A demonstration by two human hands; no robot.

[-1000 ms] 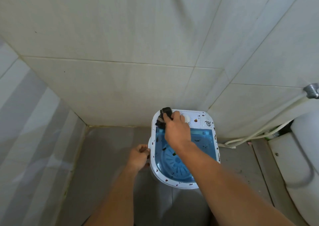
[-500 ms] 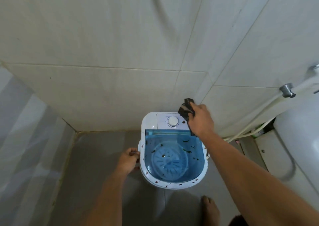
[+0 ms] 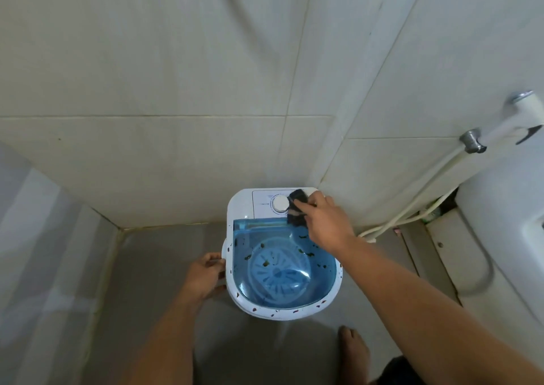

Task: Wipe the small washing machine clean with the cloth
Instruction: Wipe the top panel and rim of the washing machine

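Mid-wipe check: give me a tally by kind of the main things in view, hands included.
Small white washing machine with blue transparent lid: 1
Dark cloth: 1
White round dial: 1
Hands: 2, left hand and right hand
Bare foot: 1
White hose: 1
Total: 7

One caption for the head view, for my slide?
Right hand wipes washing machine panel with dark cloth; left hand steadies it.

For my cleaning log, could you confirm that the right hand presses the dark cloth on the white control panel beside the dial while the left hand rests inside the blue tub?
Not quite: in the head view the left hand grips the washing machine at its outer left rim, not inside the blue tub. The rest stands: the right hand presses the dark cloth on the control panel beside the dial.
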